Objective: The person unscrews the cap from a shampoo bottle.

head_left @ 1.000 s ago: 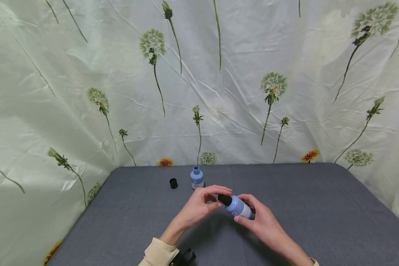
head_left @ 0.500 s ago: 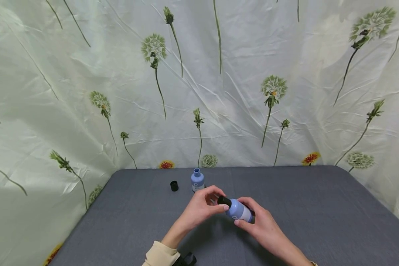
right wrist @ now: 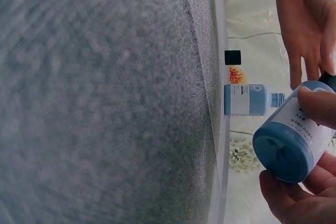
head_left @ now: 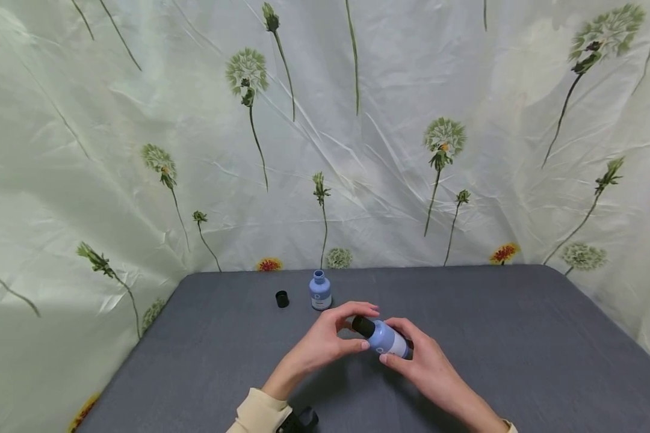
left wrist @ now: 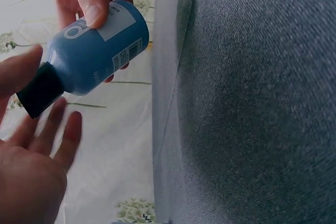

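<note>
A blue bottle (head_left: 386, 340) with a white label and a black cap (head_left: 363, 326) is held tilted above the table, cap end toward the left. My right hand (head_left: 430, 367) grips its body, thumb on the near side, as the right wrist view also shows. Around the cap is my left hand (head_left: 327, 340), its fingers extended and spread. In the left wrist view the left thumb (left wrist: 23, 69) lies by the cap and the fingers (left wrist: 68, 140) reach out below it; firm contact cannot be made out.
A second blue bottle (head_left: 320, 291), uncapped, stands upright near the table's back edge. Left of it lies a loose black cap (head_left: 282, 299). Grey cloth covers the table (head_left: 493, 325), and a flower-printed curtain (head_left: 390, 150) hangs behind.
Half a second ago the left fingers and thumb were closer round the cap; now they are spread wider. The right hand keeps its hold on the bottle.
</note>
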Demonstrator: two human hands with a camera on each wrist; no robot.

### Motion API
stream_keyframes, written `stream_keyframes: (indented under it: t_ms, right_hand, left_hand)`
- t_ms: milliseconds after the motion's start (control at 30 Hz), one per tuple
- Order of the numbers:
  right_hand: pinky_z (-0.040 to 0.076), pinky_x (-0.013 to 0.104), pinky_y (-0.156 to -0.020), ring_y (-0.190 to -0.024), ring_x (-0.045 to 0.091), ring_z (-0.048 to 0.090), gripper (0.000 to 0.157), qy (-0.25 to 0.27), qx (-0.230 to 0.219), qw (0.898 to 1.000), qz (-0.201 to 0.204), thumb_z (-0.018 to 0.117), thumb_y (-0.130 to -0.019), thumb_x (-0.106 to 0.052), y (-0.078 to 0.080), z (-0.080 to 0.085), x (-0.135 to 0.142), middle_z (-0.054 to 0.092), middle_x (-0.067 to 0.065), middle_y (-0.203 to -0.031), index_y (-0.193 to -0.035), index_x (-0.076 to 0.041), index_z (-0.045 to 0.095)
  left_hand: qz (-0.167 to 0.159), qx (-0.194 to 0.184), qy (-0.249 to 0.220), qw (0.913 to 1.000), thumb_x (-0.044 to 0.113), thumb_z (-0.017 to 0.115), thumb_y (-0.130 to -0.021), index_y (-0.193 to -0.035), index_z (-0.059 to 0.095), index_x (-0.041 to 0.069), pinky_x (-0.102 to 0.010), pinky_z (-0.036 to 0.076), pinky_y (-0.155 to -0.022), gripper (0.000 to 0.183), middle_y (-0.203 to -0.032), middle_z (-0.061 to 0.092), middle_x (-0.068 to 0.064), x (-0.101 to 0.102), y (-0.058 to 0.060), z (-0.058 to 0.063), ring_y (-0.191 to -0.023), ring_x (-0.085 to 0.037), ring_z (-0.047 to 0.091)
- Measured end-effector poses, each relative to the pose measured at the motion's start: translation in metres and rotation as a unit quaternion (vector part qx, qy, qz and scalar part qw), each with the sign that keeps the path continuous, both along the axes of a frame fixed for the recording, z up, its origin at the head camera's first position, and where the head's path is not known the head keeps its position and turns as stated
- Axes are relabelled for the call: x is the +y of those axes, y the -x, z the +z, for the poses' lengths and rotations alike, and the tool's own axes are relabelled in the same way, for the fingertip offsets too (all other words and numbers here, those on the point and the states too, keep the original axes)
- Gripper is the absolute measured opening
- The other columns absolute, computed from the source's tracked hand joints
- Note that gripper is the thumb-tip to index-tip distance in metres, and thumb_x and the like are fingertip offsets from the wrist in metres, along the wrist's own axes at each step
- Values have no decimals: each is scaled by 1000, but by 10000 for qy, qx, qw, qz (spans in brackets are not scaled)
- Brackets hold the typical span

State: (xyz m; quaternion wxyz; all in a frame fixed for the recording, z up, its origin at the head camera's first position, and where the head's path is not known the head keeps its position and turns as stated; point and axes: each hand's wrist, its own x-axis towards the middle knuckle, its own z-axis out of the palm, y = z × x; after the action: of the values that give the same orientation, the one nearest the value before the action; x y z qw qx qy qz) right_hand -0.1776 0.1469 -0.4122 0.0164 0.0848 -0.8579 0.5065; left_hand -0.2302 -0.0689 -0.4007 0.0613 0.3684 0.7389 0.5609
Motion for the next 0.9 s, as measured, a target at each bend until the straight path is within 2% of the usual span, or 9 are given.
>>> stream_keyframes:
  t_ms: [67, 167, 233, 300, 400, 467, 533, 667, 900]
  right_hand:
    - [46, 38, -79, -95, 19, 56, 49, 69, 12, 10000, 18, 82, -81, -14, 0, 1, 0, 62, 2, -115, -125, -17, 58]
    - [46, 38, -79, -94, 19, 56, 49, 117, -1, 9999, -8, 82, -81, -14, -1, 2, 0, 62, 2, -114, -124, -16, 59]
    - [45, 38, -78, -94, 18, 55, 50, 146, -7, 9999, -12, 83, -80, -15, -2, 2, 0, 63, 2, -114, -124, -15, 59]
    - [45, 37, -78, -94, 18, 55, 50, 132, 14, 9999, -17, 83, -80, -15, -3, 2, 0, 63, 2, -114, -124, -15, 59]
    - [45, 37, -79, -93, 18, 56, 50, 92, 86, 9999, -1, 83, -80, -14, -2, 1, 0, 63, 1, -112, -124, -16, 59]
    - [45, 37, -79, -93, 18, 56, 50, 37, 103, 9999, 16, 82, -80, -13, -1, 0, 0, 63, 0, -111, -124, -17, 59]
    - [44, 37, -79, -93, 19, 56, 50, 0, 72, 10000, 44, 82, -80, -13, 0, 0, 0, 63, 1, -111, -124, -18, 59]
    - [44, 39, -80, -94, 20, 56, 50, 9, -51, 10000, 84, 82, -80, -14, 0, 1, 0, 62, 2, -111, -124, -17, 58]
    - [45, 40, -82, -96, 20, 56, 51, -14, -76, 10000, 7, 82, -80, -13, 0, 4, -2, 63, 2, -114, -125, -17, 58]
  left_hand:
    - [-256, 40, -127, 9996, 1, 70, -89, -124, 67, 16, -40, 44, -97, 39, -138, 56, 3, -1, 1, 1, -128, -15, 49]
    - [-395, 28, -159, 9991, -6, 64, -89, -121, 69, 12, -40, 45, -95, 37, -137, 56, 5, -2, 1, 3, -129, -16, 48]
    - [-381, -40, -71, 9992, -10, 60, -89, -121, 69, 9, -41, 47, -92, 38, -137, 57, 4, -3, -1, 6, -128, -17, 49]
    - [-354, -54, 41, 9994, -13, 57, -89, -120, 69, 5, -41, 48, -89, 38, -136, 58, 0, -4, -6, 15, -126, -18, 51]
    - [-293, 18, 143, 9995, -16, 54, -88, -120, 70, 8, -39, 49, -86, 43, -133, 60, 2, -6, -5, 14, -123, -17, 53]
    - [-276, 87, 156, 9995, -16, 55, -87, -120, 70, 11, -36, 49, -84, 45, -131, 61, 3, -7, -3, 12, -121, -15, 54]
    - [-232, 131, 152, 9995, -16, 56, -87, -121, 70, 16, -35, 50, -81, 48, -128, 61, 6, -7, 3, 3, -118, -14, 55]
    - [-118, 105, 201, 9997, -12, 61, -87, -123, 69, 16, -35, 50, -78, 46, -123, 63, 3, -8, 3, 2, -110, -15, 58]
    - [114, -9, 287, 9995, 1, 69, -89, -128, 66, 18, -32, 51, -80, 42, -118, 65, 8, -9, 3, 2, -102, -14, 59]
